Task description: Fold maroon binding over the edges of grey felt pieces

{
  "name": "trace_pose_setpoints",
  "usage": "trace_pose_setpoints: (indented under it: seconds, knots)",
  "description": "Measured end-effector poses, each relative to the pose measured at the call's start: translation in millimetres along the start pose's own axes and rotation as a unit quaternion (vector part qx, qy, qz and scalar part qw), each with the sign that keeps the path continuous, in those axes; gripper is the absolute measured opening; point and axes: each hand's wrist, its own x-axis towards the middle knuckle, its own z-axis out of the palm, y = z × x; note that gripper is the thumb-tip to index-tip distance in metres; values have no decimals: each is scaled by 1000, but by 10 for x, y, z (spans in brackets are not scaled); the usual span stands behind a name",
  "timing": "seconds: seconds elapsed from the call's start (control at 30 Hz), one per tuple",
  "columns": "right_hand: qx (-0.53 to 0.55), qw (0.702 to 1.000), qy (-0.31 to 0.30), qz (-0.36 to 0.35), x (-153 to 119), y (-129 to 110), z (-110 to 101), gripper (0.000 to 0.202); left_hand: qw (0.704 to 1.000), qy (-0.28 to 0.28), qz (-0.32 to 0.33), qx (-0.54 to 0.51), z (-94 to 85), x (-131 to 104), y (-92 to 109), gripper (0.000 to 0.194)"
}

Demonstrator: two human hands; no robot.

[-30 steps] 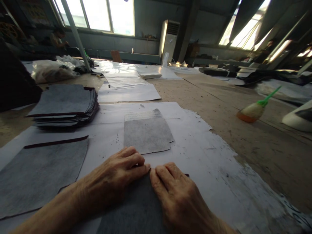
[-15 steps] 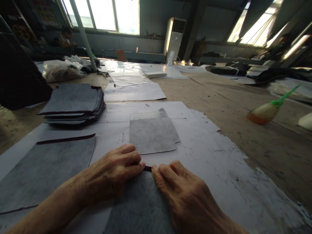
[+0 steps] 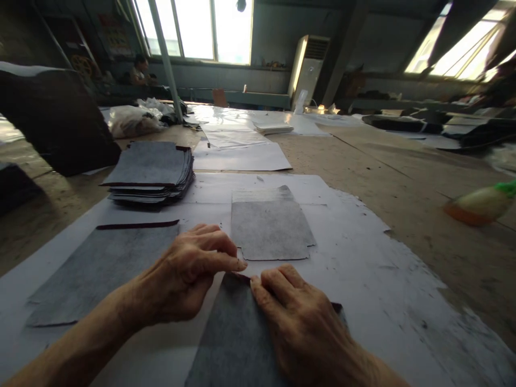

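A grey felt-like sheet (image 3: 234, 338) with a dark red far edge lies right in front of me on white paper (image 3: 363, 269). My right hand (image 3: 298, 322) rests flat on its far edge, fingertips pressing down. My left hand (image 3: 189, 269) hovers at the sheet's far left corner with thumb and fingers pinched together; whether it grips the edge I cannot tell. A smaller grey piece (image 3: 270, 226) lies just beyond both hands. Another large grey sheet (image 3: 105, 269) lies to the left.
A stack of grey sheets (image 3: 151, 172) sits at the back left. A bottle with a green cap (image 3: 479, 204) lies on the wooden table at the right. More white paper sheets (image 3: 242, 156) and a dark bulky object (image 3: 60, 123) lie farther back. A person sits at the far wall.
My view has swung left, so everything has shifted right. My left hand has lifted off the sheet's edge and pinched its fingertips. My right hand stays on the far edge.
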Motion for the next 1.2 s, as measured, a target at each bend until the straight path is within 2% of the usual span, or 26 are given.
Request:
trace_pose_setpoints:
  seconds: [0.07, 0.17, 0.27, 0.37, 0.43, 0.57, 0.73, 0.87, 1.03, 1.1, 1.2]
  knots:
    - [29, 1000, 7, 12, 5, 24, -5, 34, 999, 24, -22, 13, 0, -72, 148, 34]
    - [72, 997, 7, 41, 37, 36, -25, 34, 998, 0, -63, 26, 85, -195, 373, 25]
    - [102, 991, -44, 75, 90, 27, -64, 37, 996, 14, -68, 60, 181, -281, 481, 23]
    - [115, 983, -103, 97, 151, 17, -100, 37, 994, 38, -56, 83, 220, -337, 489, 26]
    - [116, 981, -122, 98, 183, 15, -104, 35, 993, 25, -52, 103, 234, -395, 477, 27]
    - [80, 987, -119, 74, 196, 11, -66, 44, 989, -7, -60, 137, 302, -588, 439, 35]
    - [1, 995, -99, 28, 160, -21, -20, 53, 988, -49, -79, 126, 369, -753, 390, 45]
    - [-20, 995, -98, 23, 159, -38, -2, 52, 987, -32, -70, 141, 334, -686, 416, 44]
    - [-54, 992, -107, 28, 185, -58, 23, 55, 991, 14, -52, 120, 249, -423, 499, 32]
    - [-44, 993, -106, 42, 188, -54, 15, 55, 993, 5, -72, 98, 221, -355, 525, 26]
    - [-1, 996, -50, 80, 163, -16, -9, 42, 991, -24, -107, 70, 196, -327, 545, 19]
